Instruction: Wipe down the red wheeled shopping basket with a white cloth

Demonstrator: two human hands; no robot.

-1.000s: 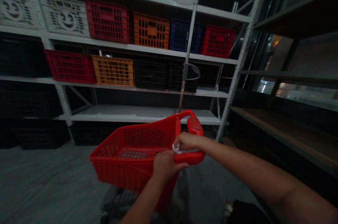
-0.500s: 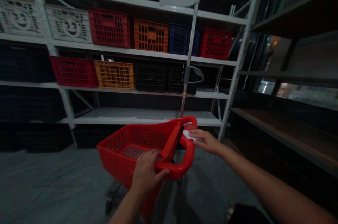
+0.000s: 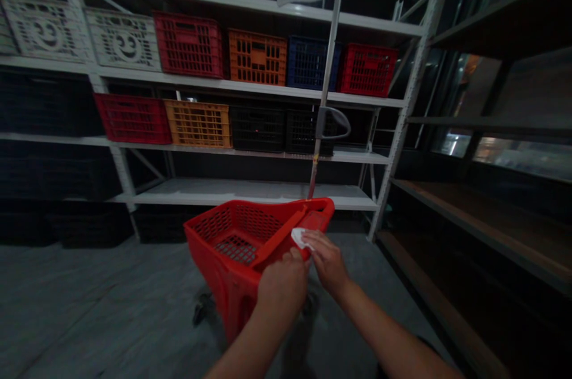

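A red plastic shopping cart (image 3: 232, 242) with a mesh basket stands on the grey floor just in front of me. My left hand (image 3: 282, 283) is closed around the cart's red handle at its near end. My right hand (image 3: 328, 260) presses a small white cloth (image 3: 300, 238) against the handle's right part, fingers bent over it. A thin metal pole (image 3: 322, 99) with a white flag rises from the cart's far end.
White metal shelving (image 3: 250, 87) ahead holds red, orange, blue, black and white crates. Dark wooden shelves (image 3: 487, 212) run along the right side. The grey floor (image 3: 89, 307) lies open to the left of the cart.
The cart has turned and shifted right. My right hand with the cloth has moved back along the handle toward my left hand, which keeps its grip.
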